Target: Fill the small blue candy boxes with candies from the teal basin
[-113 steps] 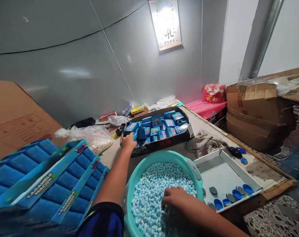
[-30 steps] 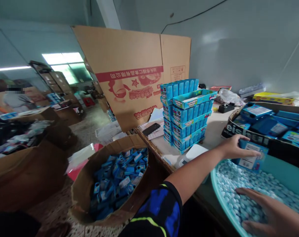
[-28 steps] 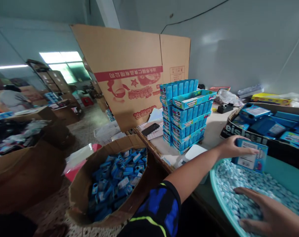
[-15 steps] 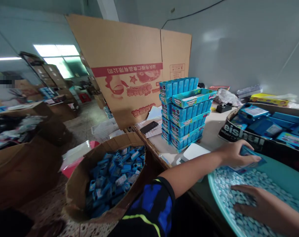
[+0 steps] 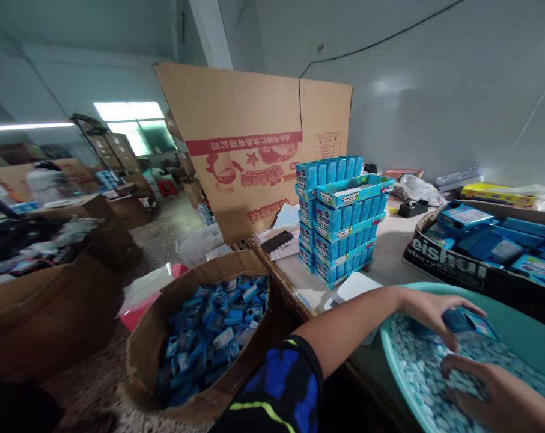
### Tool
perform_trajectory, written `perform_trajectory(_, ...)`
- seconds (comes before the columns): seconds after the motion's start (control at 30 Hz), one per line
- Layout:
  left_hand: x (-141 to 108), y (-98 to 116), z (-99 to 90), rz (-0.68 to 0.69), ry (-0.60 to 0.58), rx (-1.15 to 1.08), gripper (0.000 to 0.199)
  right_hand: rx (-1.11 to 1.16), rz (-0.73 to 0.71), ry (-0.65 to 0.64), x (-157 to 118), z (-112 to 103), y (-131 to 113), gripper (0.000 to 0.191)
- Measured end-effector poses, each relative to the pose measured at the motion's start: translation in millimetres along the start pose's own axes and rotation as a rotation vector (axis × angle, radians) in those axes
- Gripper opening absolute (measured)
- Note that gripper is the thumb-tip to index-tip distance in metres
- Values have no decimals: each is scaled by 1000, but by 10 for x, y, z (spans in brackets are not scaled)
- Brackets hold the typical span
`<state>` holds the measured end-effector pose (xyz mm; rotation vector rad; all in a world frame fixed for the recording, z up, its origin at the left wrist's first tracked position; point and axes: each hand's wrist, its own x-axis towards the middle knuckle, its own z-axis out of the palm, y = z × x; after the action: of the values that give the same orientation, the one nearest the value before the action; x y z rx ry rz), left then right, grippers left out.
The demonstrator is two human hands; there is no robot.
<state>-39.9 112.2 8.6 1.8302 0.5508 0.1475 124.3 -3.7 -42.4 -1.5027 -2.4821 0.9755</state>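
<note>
My left hand reaches into a turquoise basin, its thumb and fingers around a small blue carton that lies tilted low over the candies. Just below it, my right hand is curled around a scoop of candies, palm turned toward the carton. Loose pale blue, pebble-like candies fill much of the basin. The carton's opening is not clearly visible.
A black-sided box of blue cartons stands behind the basin. Stacked blue display trays, a phone and a white plastic container are on the table. A cardboard box of small blue cartons stands left; a person is far off.
My left hand has lowered the blue carton toward the candies. My right hand has closed around some candies and come nearer to the carton. The view has tilted slightly up.
</note>
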Motion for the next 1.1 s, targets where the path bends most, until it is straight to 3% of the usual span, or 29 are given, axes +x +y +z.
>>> perform_trajectory(0.1,-48,41,2,-33,94,9,136,20,-15,-36,85,54,173,24)
perform_trajectory(0.17,-23,15,-15,-73,122,15,116,6,-25,-22,153,81,277,23)
perform_trajectory(0.27,28,-30,-51,-53,184,-9,67,-62,27,49,183,58,304,26)
perform_trajectory(0.33,30,-3,-60,-64,223,-79,59,-113,83,134,111,-1,198,30)
perform_trajectory(0.4,11,73,-62,-120,231,-94,62,-145,85,207,-3,-86,27,35)
perform_trajectory(0.5,1,171,-116,-138,134,-136,73,-186,38,254,-115,-253,-178,39)
perform_trajectory(0.6,42,143,-228,-46,84,-262,92,-182,180,285,-116,-410,-194,37)
perform_trajectory(0.77,136,-20,-357,74,392,-173,66,-153,445,420,0,-542,-115,41)
perform_trajectory(0.83,176,-38,-376,81,415,-71,64,-193,561,381,47,-557,-112,60)
perform_trajectory(0.9,220,-29,-389,84,416,69,62,-224,589,334,56,-555,-122,77)
perform_trajectory(0.97,257,-21,-400,114,465,167,58,-233,562,288,12,-535,-159,83)
perform_trajectory(1.1,250,-23,-392,154,583,157,60,-188,471,176,-182,-445,-320,93)
